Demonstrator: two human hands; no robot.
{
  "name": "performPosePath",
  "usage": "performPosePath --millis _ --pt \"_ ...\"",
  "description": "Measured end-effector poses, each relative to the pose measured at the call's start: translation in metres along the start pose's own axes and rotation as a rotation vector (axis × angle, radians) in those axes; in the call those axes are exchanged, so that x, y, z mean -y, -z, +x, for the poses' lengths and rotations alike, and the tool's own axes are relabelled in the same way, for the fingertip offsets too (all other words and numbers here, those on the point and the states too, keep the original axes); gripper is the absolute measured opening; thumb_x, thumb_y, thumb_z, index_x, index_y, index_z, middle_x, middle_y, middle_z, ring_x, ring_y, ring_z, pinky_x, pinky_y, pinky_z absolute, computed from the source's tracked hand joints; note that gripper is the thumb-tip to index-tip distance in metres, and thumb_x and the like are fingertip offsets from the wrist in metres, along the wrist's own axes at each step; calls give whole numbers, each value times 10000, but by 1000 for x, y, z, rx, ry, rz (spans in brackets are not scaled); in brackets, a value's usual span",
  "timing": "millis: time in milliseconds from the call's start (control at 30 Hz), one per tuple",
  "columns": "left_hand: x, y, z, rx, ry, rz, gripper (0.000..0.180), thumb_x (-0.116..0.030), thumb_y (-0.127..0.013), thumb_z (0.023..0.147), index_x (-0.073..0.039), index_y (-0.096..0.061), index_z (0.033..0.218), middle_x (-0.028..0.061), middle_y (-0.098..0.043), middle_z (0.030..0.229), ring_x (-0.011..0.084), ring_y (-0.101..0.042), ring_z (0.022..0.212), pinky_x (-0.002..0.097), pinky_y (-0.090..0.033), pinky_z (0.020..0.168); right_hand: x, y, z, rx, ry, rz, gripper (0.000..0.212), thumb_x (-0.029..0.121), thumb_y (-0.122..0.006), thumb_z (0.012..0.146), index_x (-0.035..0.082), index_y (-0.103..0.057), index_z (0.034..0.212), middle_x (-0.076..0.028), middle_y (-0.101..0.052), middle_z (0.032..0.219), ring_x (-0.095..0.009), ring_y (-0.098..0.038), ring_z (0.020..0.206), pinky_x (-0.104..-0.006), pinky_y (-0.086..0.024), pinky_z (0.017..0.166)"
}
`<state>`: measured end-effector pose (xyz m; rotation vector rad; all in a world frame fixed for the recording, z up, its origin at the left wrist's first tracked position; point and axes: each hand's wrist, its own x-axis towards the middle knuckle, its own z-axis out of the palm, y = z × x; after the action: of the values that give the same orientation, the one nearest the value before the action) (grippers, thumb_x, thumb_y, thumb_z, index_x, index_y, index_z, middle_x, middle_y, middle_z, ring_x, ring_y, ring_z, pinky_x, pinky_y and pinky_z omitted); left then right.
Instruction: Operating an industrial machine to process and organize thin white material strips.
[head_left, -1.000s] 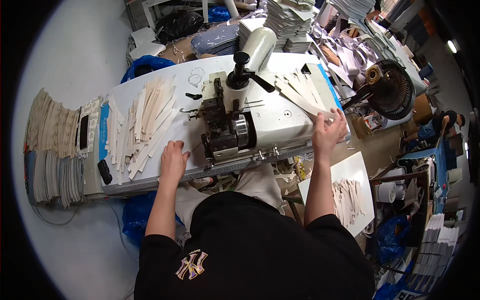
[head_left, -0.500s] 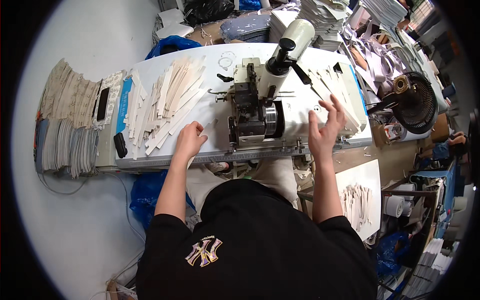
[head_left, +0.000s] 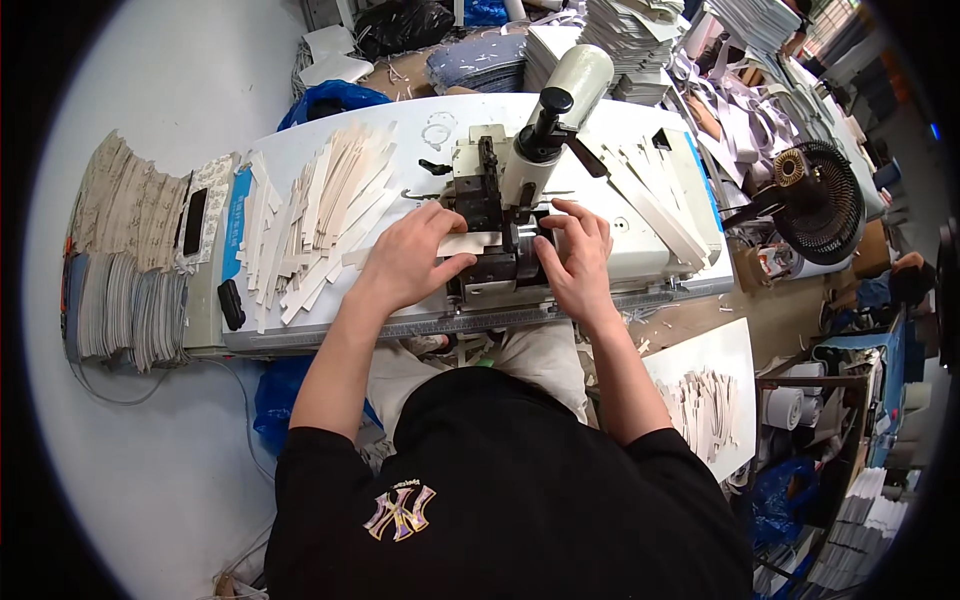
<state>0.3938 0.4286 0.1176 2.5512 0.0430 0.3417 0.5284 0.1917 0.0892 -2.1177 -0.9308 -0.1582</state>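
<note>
From where I stand, the pale strip [head_left: 472, 243] sits mid-frame at the black-and-white machine [head_left: 530, 178], its long side running almost straight across the picture, its right end up against the dark metalwork. The left hand [head_left: 408, 258] is the nearer one, right over the strip: thumb below its edge, forefinger above, with the pale length reaching rightward from between them. The thumb and forefinger are spread a little; whether they pinch the strip or merely steady it I can't tell. A pale end also pokes out left of that hand, perhaps the same piece.

The right hand [head_left: 580, 262] is on the other side of the silver roller [head_left: 526, 254], thumb and fingers loosely parted beside it, with nothing I can see between them. So the strip lies to its left, past the roller.

On the desk [head_left: 410, 118], a heap of loose strips [head_left: 335, 200] fans out at centre left, and a smaller bunch [head_left: 655, 210] lies right of centre.
</note>
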Motion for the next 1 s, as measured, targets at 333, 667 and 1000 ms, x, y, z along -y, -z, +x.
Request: performPosePath --millis 333,667,1000 --pt "-4 -21 20 -46 -8 54 349 -285 -879 877 -86 -749 1134 85 -671 1092 324 -690 1036 449 -568 901 -2 -3 7 9 6 -90 245 219 -744 983 69 -717 1175 -96 -654 1347 -333 -500 1288 -467 -364 1138" --pt "-2 -31 9 -116 59 -47 302 -251 -853 911 -73 -741 1128 89 -661 1073 307 -703 950 427 -573 830 -47 77 -3 -360 -153 -35 206 138 -668 1077 18 -670 1245 -94 -643 1252 -268 -531 1226 -374 -433 1077" --pt "112 -33 -43 -352 383 301 266 -210 -799 954 -66 -732 1167 100 -681 1102 329 -668 1028 442 -543 915 -118 113 -14 -544 -587 -359 394 267 -640 1076 46 -650 1401 -91 -567 1545 -289 -439 1420 -457 -333 1214"
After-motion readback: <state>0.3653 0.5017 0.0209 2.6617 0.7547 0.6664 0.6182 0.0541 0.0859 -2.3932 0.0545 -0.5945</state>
